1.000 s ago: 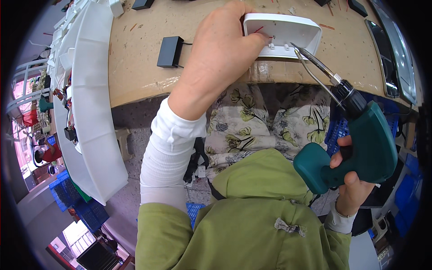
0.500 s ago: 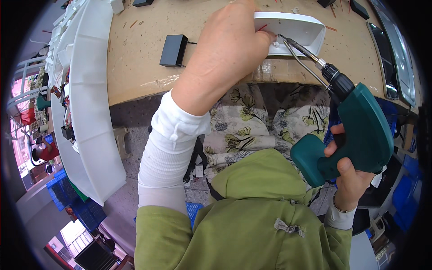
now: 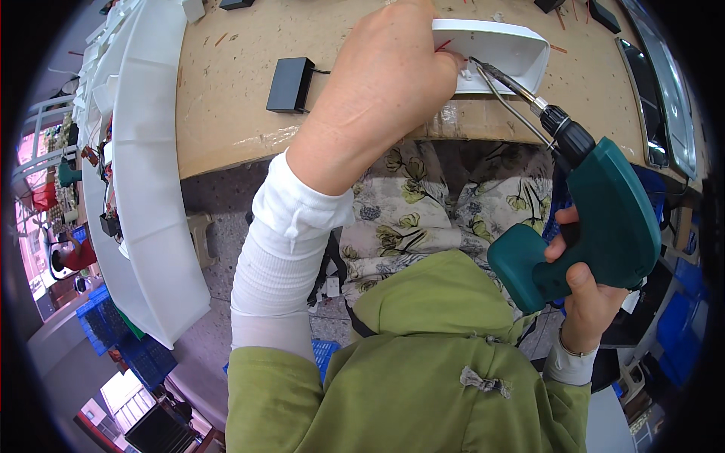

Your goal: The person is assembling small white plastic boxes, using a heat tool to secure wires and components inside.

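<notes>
My right hand (image 3: 585,298) is wrapped round the handle of a green soldering gun (image 3: 615,219), a thin metal feed tube running alongside its barrel. Its tip reaches inside a white plastic housing (image 3: 495,34), an open, shallow shell at the table's near edge. There it meets a small white part (image 3: 466,75), close to my left fingertips. My left hand (image 3: 396,75) lies over the housing's left end, fingers closed in a pinch. A short red wire (image 3: 443,45) sticks out at those fingertips. The back of the hand hides most of its fingers.
A black box-shaped adapter (image 3: 290,84) with a cable lies left of my hand on the brown table (image 3: 226,113). Long white trays (image 3: 155,174) line the left side. Dark glossy panels (image 3: 646,98) stand at the right. A co-worker (image 3: 75,255) sits far left.
The white housing and my left hand have shifted very slightly to the right. The soldering gun stays almost where it was, its tip still inside the housing.
</notes>
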Tool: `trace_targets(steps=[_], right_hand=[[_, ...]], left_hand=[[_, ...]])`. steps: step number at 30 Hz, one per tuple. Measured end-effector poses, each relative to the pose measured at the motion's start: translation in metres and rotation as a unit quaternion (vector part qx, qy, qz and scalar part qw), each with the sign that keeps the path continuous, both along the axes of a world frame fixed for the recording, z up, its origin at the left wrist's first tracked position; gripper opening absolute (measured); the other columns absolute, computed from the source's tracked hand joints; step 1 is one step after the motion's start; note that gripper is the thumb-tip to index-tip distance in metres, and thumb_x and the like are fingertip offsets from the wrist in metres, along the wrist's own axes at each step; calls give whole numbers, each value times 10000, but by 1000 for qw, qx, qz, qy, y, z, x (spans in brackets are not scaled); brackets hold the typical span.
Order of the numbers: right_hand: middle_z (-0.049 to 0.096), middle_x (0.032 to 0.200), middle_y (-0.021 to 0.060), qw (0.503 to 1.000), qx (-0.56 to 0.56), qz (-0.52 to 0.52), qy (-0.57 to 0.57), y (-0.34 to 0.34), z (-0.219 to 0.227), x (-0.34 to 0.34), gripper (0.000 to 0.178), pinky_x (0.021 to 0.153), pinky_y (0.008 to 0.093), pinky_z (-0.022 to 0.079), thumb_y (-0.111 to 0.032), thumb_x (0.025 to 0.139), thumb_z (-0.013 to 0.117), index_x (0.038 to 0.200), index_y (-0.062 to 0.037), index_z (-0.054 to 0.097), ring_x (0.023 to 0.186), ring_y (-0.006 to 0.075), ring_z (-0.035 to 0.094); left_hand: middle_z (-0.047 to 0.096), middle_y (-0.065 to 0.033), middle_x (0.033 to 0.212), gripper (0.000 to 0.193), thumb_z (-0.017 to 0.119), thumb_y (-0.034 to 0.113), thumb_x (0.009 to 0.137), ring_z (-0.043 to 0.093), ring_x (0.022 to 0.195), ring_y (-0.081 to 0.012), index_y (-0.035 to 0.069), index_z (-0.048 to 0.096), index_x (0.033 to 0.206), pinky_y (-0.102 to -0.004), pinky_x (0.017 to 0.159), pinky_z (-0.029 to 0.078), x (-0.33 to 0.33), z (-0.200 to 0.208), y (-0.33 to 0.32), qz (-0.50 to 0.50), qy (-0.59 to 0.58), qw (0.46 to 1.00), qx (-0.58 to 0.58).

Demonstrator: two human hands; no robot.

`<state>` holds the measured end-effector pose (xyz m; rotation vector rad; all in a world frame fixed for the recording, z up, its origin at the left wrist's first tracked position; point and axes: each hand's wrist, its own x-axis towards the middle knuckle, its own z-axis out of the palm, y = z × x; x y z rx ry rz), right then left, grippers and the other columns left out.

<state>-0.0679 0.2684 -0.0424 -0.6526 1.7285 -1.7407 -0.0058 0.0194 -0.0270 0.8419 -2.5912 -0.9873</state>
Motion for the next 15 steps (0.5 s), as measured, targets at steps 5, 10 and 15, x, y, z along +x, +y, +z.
trace_targets(steps=[5,10,15], right_hand=[[547,1023,184,1000,4,-4,5,-2,1,1,624,662,273,459,-193,709,701,1191,68,403,742,166,562],[547,1009,173,1000,19,-3,11,-2,5,1,615,657,274,456,-201,711,701,1181,69,410,733,165,557],[547,985,158,1000,15,-10,20,-2,4,4,613,653,275,452,-215,709,707,1171,67,419,726,166,553]], left_hand=[[546,-267,813,218,552,121,744,530,806,-408,-66,495,841,-427,702,416,0,0,1,2,13,1000,9],[544,-267,810,213,551,120,744,529,806,-410,-61,493,840,-431,702,414,0,1,0,2,8,1000,4],[538,-268,805,210,551,116,741,522,797,-414,-62,484,829,-433,702,410,1,-1,0,-6,22,1000,-19]])
